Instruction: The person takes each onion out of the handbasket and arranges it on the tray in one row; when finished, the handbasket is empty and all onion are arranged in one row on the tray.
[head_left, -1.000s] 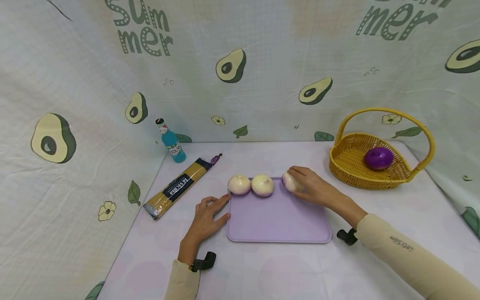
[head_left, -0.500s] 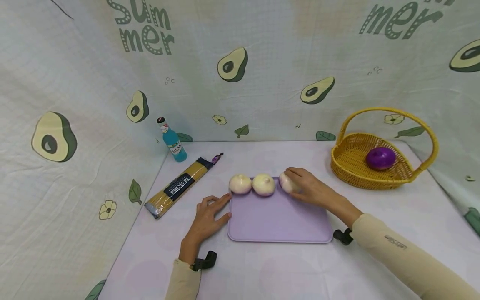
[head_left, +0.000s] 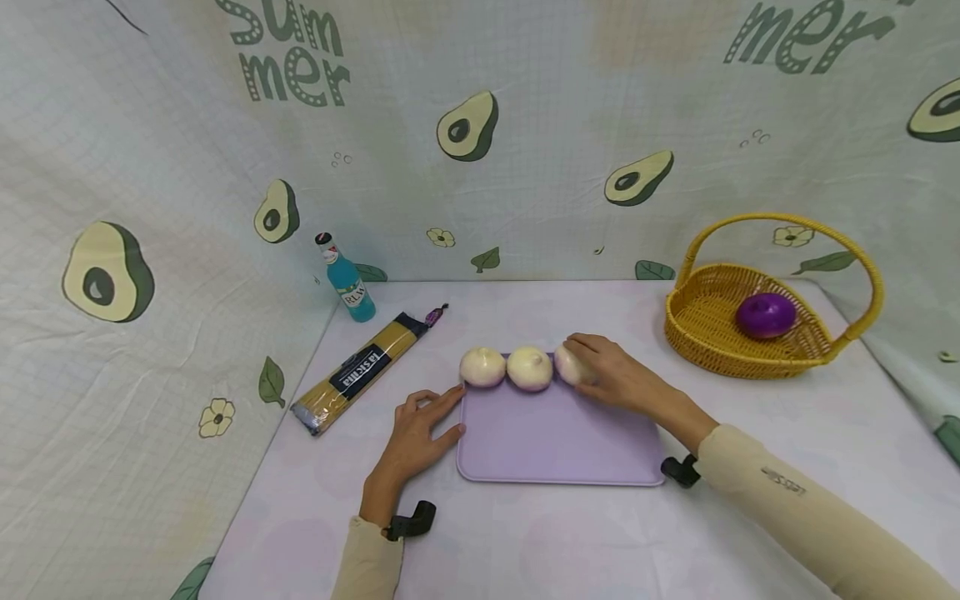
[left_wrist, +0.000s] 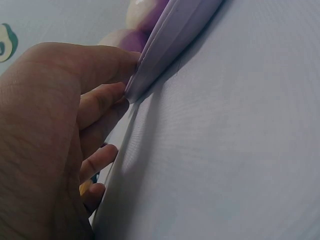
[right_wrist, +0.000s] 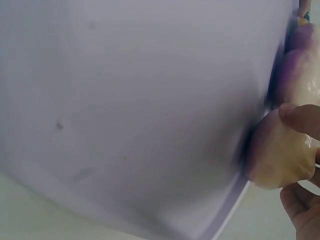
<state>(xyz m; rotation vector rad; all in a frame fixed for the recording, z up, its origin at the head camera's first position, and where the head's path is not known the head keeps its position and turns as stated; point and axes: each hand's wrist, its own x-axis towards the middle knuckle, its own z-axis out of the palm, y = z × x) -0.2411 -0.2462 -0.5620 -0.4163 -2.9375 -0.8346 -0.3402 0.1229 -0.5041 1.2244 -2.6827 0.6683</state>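
Three white turnips with purple undersides line the back edge of the lilac tray (head_left: 558,450). My right hand (head_left: 611,373) holds the rightmost turnip (right_wrist: 280,150), thumb on one side and fingers on the other, close beside the middle turnip (head_left: 529,368). The left turnip (head_left: 482,367) sits at the tray's back left corner. My left hand (head_left: 420,433) rests at the tray's left side, with fingertips (left_wrist: 131,61) touching its rim and the fingers fairly straight. Part of the held turnip is hidden by my right hand in the head view.
To the right, a yellow wicker basket (head_left: 697,354) with a tall handle contains a purple turnip (head_left: 766,316). A spaghetti packet (head_left: 360,372) lies left of the tray, a small purple-wrapped item (head_left: 435,315) at its tip. Behind it stands a blue bottle (head_left: 352,287) near the patterned cloth.
My right hand has slid its turnip left along the tray's back edge, closing the gap to the middle one. The left hand keeps its place at the rim.
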